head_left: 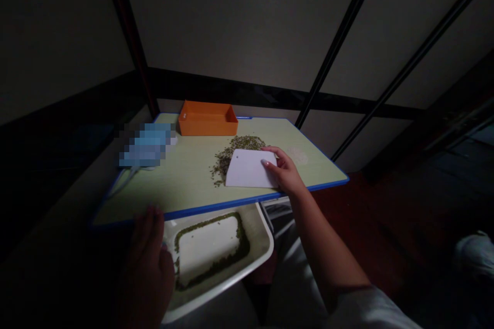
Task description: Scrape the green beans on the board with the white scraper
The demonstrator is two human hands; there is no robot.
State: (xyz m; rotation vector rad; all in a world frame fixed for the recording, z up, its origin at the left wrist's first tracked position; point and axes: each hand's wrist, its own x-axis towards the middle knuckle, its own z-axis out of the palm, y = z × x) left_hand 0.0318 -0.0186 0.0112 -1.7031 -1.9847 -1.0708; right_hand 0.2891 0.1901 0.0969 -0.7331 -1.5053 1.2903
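Two containers: a white basin [268, 248], green granules [243, 242] edging its floor, and an orange box [208, 127]. The right hand [287, 172] pinches a white scraper [250, 169] against a granule heap [247, 141] on the table [189, 169]; the left hand [150, 257] is beside the basin, hold unclear.

Single head-worn view, forward and steeply down over the tabletop [185, 177], fairly near.

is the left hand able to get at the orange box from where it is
Probably yes, with a stretch: the left hand is by the table's near edge, the orange box at the far side. The way looks free, passing between the blue thing and the white card.
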